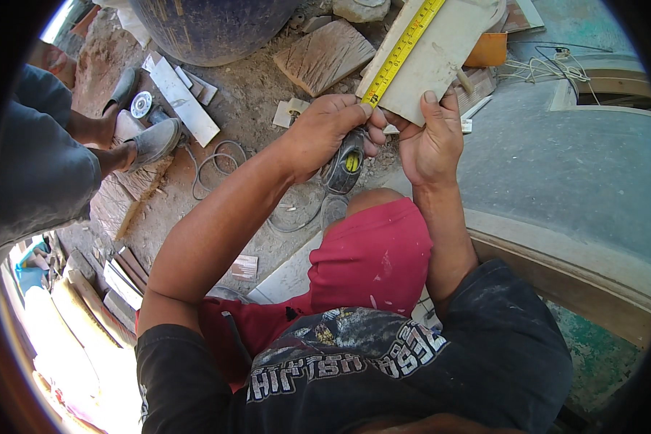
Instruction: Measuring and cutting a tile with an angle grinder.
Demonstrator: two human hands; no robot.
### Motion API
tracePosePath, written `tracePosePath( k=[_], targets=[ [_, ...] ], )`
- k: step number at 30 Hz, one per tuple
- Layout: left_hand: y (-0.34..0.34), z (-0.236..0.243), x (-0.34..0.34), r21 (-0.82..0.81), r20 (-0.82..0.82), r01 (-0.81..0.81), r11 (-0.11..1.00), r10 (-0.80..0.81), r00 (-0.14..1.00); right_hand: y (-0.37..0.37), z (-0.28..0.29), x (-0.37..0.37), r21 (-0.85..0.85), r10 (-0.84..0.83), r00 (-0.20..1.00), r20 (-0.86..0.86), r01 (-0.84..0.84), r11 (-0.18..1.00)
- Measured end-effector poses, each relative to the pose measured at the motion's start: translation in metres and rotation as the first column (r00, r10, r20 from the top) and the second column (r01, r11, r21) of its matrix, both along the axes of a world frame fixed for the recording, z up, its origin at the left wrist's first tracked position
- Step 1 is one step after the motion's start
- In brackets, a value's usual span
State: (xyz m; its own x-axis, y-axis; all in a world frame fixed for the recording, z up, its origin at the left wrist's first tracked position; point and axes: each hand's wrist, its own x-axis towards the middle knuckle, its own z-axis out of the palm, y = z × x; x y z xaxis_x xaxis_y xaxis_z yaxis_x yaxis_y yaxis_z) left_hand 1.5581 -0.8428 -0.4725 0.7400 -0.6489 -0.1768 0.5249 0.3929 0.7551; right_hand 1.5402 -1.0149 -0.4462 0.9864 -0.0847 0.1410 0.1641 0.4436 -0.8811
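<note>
My left hand [343,126] is closed around a tape measure [340,172] with a dark case. Its yellow blade [405,47] is drawn out along the left edge of a pale, flat slab [441,54], with the thumb pressing on the blade near the slab's lower end. The slab tilts away from me and runs out of the upper edge of the picture, so its far end is hidden. My right hand [434,137] grips the slab's lower right corner, thumb on top and fingers underneath, partly hidden.
A large grey panel [550,181] with a cut-out lies to the right. A wooden block [325,56] and a dark blue tub [210,25] stand ahead. At left are another person's shoes [152,143], an angle grinder [143,105], a white strip [184,101] and a looping cable [220,163].
</note>
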Motion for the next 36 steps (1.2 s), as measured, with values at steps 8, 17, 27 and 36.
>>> tracePosePath(
  k=[8, 17, 27, 36],
  targets=[
    [0.0005, -0.0014, 0.001, 0.008, 0.001, 0.0, 1.0, 0.0, 1.0, -0.0006, -0.0009, 0.0008, 0.002, 0.022, 1.0, 0.004, -0.022, 1.0],
    [0.0, -0.0003, 0.0007, 0.0, -0.02, 0.009, 1.0, -0.009, 1.0, -0.0022, -0.0008, 0.0008, 0.007, 0.044, 0.999, 0.003, -0.044, 0.999],
    [-0.0009, 0.0025, -0.0026, 0.003, -0.073, -0.012, 1.0, 0.012, 0.997, -0.0005, 0.0003, -0.001, 0.003, 0.018, 1.0, -0.007, -0.018, 1.0],
    [-0.0008, -0.0012, 0.0041, -0.002, -0.056, 0.001, 1.0, -0.001, 0.998, -0.0006, -0.0006, 0.0051, -0.002, 0.017, 1.0, -0.007, -0.017, 1.0]
  ],
)
